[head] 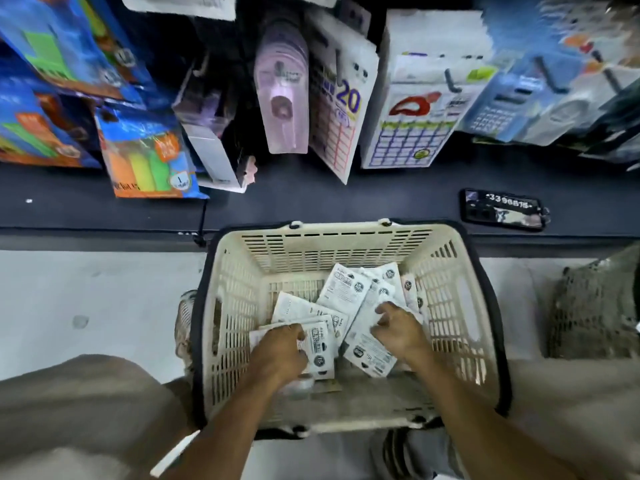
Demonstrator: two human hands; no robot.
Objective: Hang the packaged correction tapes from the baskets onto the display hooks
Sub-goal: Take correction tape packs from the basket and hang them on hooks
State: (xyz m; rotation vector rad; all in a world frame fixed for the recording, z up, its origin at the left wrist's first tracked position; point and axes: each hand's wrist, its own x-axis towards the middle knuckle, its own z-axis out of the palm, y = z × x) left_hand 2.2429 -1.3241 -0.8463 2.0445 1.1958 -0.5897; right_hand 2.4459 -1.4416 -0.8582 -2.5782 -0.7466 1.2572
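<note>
Head view: both hands down inside the cream basket [349, 237]. Left hand [277, 351] near the basket's close-left side, fingers curled onto a small stack of packaged correction tapes [320, 344]. Right hand [398, 329] toward the basket's right, fingers narrow, pinching or sorting loose packs; can't tell if one is actually lifted. More packs lie scattered across the basket floor, beyond both hands. Display hooks [450, 79] with other stock hang above and beyond the basket, past the dark shelf [346, 199]. Judged early-to-mid: many packs left, none seen on a hook.
</note>
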